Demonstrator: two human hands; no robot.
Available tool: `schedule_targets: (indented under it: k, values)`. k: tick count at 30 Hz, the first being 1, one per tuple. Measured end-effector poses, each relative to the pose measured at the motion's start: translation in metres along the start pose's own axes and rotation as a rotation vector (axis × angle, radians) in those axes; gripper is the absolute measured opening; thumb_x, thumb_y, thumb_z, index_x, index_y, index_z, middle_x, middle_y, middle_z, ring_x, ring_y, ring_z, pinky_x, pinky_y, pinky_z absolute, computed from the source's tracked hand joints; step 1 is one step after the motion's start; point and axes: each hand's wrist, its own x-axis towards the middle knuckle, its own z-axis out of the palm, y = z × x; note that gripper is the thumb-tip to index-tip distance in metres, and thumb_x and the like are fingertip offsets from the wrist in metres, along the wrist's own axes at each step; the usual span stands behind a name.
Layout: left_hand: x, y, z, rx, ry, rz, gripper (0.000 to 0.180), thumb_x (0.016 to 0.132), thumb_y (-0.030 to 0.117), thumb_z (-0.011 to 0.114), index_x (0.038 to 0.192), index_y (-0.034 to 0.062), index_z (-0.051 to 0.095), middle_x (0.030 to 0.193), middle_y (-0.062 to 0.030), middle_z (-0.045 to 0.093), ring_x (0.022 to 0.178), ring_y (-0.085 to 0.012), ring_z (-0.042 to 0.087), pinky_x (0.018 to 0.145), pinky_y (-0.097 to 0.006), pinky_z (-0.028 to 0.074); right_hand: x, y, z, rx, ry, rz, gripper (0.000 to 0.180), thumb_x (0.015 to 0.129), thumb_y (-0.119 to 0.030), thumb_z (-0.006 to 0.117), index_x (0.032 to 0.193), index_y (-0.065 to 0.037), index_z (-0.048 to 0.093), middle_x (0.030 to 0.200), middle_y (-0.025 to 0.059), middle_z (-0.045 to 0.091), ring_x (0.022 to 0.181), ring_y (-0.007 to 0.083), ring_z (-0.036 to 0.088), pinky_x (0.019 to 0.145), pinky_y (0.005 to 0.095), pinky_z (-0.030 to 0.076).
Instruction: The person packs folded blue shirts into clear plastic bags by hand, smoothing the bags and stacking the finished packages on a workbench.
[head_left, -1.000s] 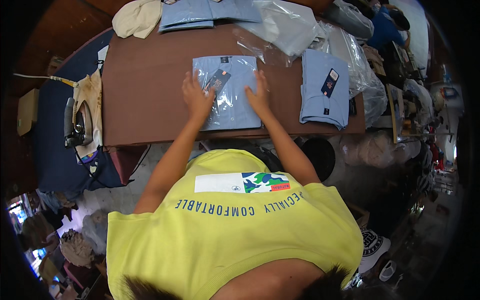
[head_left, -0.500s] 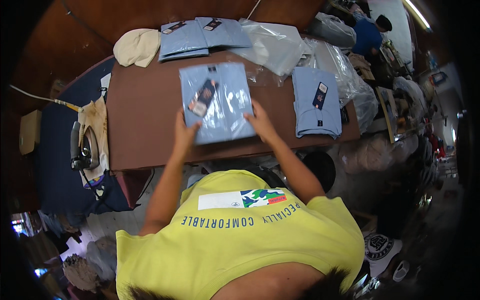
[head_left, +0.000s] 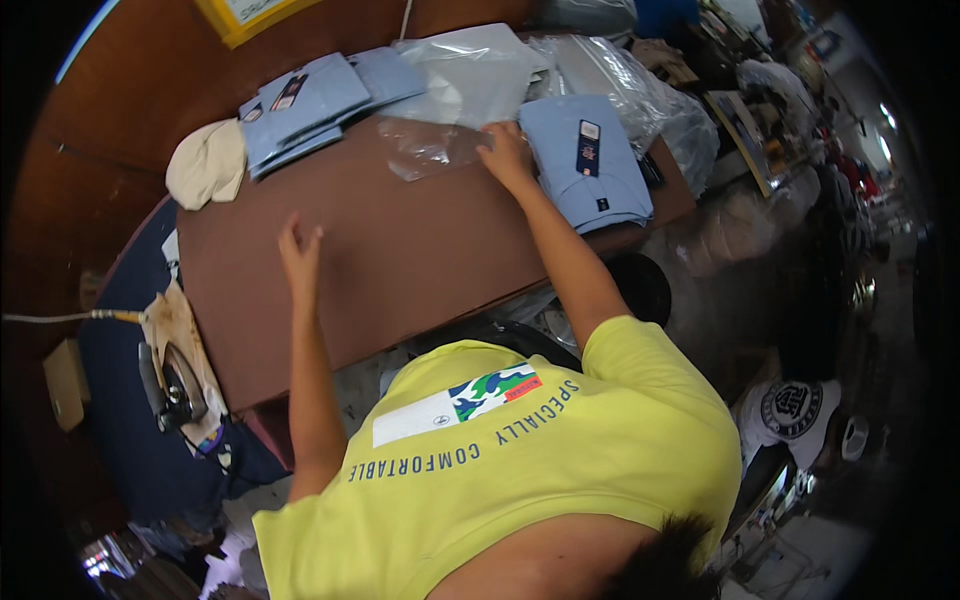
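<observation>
My left hand [head_left: 301,252] hovers over the brown padded tabletop [head_left: 390,270], fingers apart and holding nothing. My right hand [head_left: 508,158] reaches to the far side of the table, thumb and fingers apart, between a clear plastic bag [head_left: 435,150] and a stack of folded light-blue shirts [head_left: 583,165]. Whether its fingertips touch the plastic is unclear. A dark tag lies on the top shirt of that stack. At the back left, bagged blue shirts [head_left: 318,98] with dark tags lie in an overlapping pile.
A beige cloth cap [head_left: 207,163] lies left of the bagged pile. An iron [head_left: 176,390] rests on a scorched cloth at the left, with its cord beside it. More clear plastic bags [head_left: 610,75] lie at the back right. Machines and clutter stand beyond the table's right end.
The bagged shirt has left both my hands and now lies on the back-left pile. My right hand has moved toward the far side, and my left hand leftward. The view has turned.
</observation>
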Motion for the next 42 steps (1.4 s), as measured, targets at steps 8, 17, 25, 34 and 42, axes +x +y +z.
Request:
schedule_targets:
  k: [8, 17, 25, 34, 42]
  values:
    - [-0.099, 0.041, 0.089, -0.016, -0.372, -0.068, 0.029, 0.084, 0.007, 0.062, 0.113, 0.0031, 0.058, 0.11, -0.0106, 0.061, 0.101, -0.0196, 0.059, 0.088, -0.032, 0.046, -0.061, 0.154, -0.139, -0.358, 0.149, 0.479, 0.047, 0.074, -0.039, 0.07, 0.113, -0.015, 0.06, 0.124, 0.0079, 0.052, 0.118, 0.0319, 0.044, 0.096, 0.048, 0.036]
    - [-0.103, 0.133, 0.304, -0.356, -0.828, -0.404, 0.052, 0.082, 0.025, 0.07, 0.123, 0.0013, 0.049, 0.102, -0.0085, 0.06, 0.086, -0.0162, 0.059, 0.071, -0.029, 0.049, -0.046, 0.253, -0.158, 0.06, -0.193, 0.582, 0.067, 0.068, -0.04, 0.078, 0.111, 0.006, 0.055, 0.098, 0.0171, 0.064, 0.087, 0.0224, 0.062, 0.073, 0.0324, 0.048]
    - [-0.121, 0.171, 0.323, -0.595, -0.732, -0.723, 0.033, 0.079, 0.018, 0.071, 0.101, -0.0002, 0.054, 0.089, -0.0092, 0.061, 0.069, -0.0159, 0.059, 0.056, -0.029, 0.056, -0.035, 0.21, -0.218, 0.357, -0.509, 0.82, 0.055, 0.069, -0.036, 0.08, 0.102, 0.003, 0.06, 0.087, 0.01, 0.063, 0.075, 0.0179, 0.06, 0.065, 0.0296, 0.049]
    - [-0.124, 0.18, 0.322, -0.454, -0.679, -0.771, 0.025, 0.076, 0.021, 0.075, 0.081, 0.0062, 0.055, 0.075, -0.0044, 0.056, 0.064, -0.0146, 0.055, 0.05, -0.026, 0.046, -0.028, 0.238, -0.209, 0.581, -0.584, 0.757, 0.054, 0.076, -0.033, 0.074, 0.112, 0.004, 0.059, 0.103, 0.0103, 0.065, 0.09, 0.0158, 0.061, 0.08, 0.0243, 0.045]
    - [-0.129, 0.168, 0.33, -0.404, -0.517, -0.576, 0.023, 0.075, 0.019, 0.076, 0.083, 0.0067, 0.059, 0.07, -0.0017, 0.056, 0.055, -0.0119, 0.054, 0.047, -0.025, 0.046, -0.035, 0.25, -0.205, 0.553, -0.557, 0.737, 0.057, 0.078, -0.034, 0.072, 0.117, 0.004, 0.054, 0.108, 0.0108, 0.062, 0.099, 0.0145, 0.057, 0.079, 0.0266, 0.047]
